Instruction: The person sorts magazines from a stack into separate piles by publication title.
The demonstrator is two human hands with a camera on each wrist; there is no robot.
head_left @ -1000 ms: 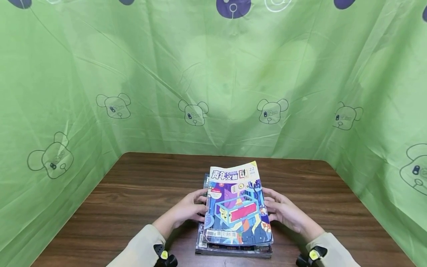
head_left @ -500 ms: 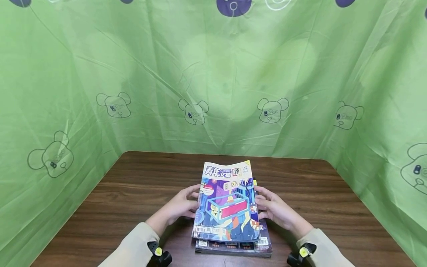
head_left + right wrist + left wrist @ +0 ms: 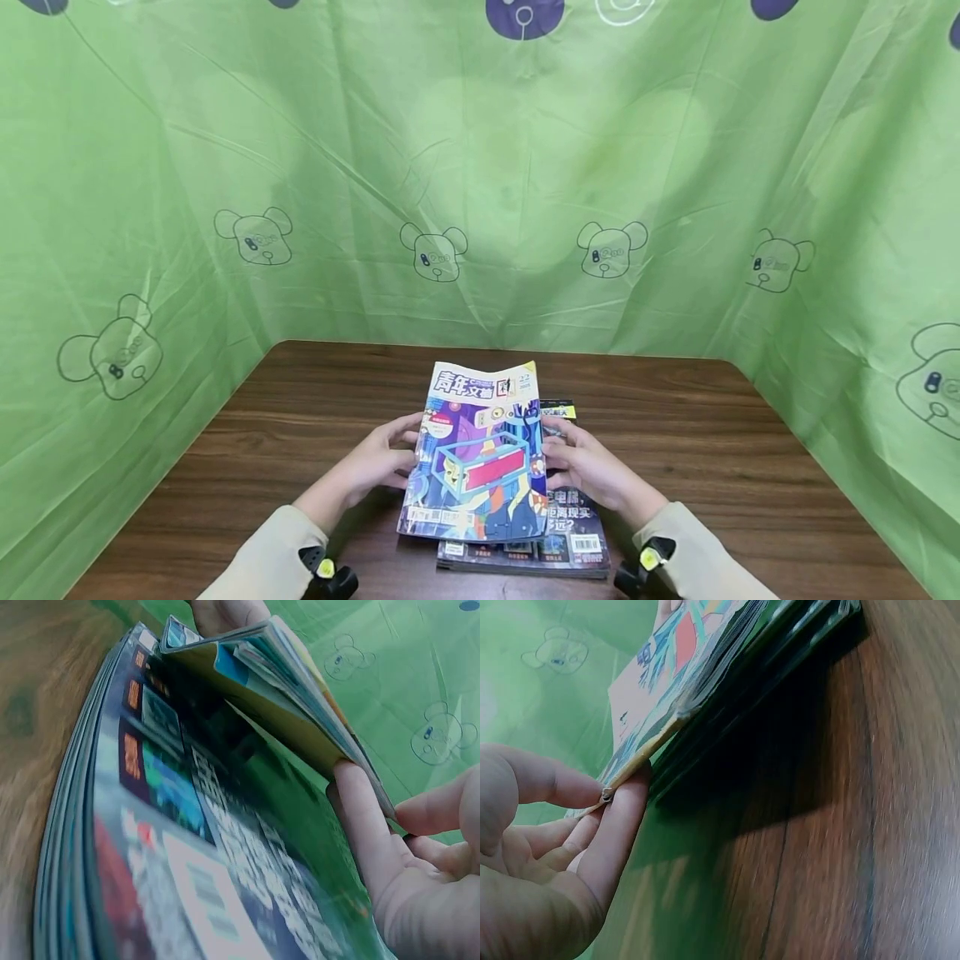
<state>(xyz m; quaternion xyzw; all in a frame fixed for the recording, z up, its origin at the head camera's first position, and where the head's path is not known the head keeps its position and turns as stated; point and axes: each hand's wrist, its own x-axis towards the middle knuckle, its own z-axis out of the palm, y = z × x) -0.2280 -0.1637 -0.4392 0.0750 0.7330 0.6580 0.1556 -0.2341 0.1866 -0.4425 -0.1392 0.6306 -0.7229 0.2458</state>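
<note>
A magazine (image 3: 480, 467) with a colourful purple and blue cover is held between both hands, lifted over a dark-covered stack of magazines (image 3: 573, 533). My left hand (image 3: 367, 462) pinches its left edge; in the left wrist view the thumb and fingers (image 3: 615, 840) close on the spine. On the opposite side my right hand (image 3: 592, 467) grips the right edge, thumb above and a finger (image 3: 364, 810) underneath. The right wrist view shows a gap between the raised magazine (image 3: 277, 697) and the dark stack (image 3: 187, 825), whose left part is covered from above.
The stack lies on a brown wood-grain table (image 3: 300, 400) near its front edge. Green curtains (image 3: 525, 167) printed with bear faces hang behind the table and along both sides.
Both hands have carried the colourful magazine to the left. More of the dark stack now shows on the right, while the stack itself has stayed in place.
</note>
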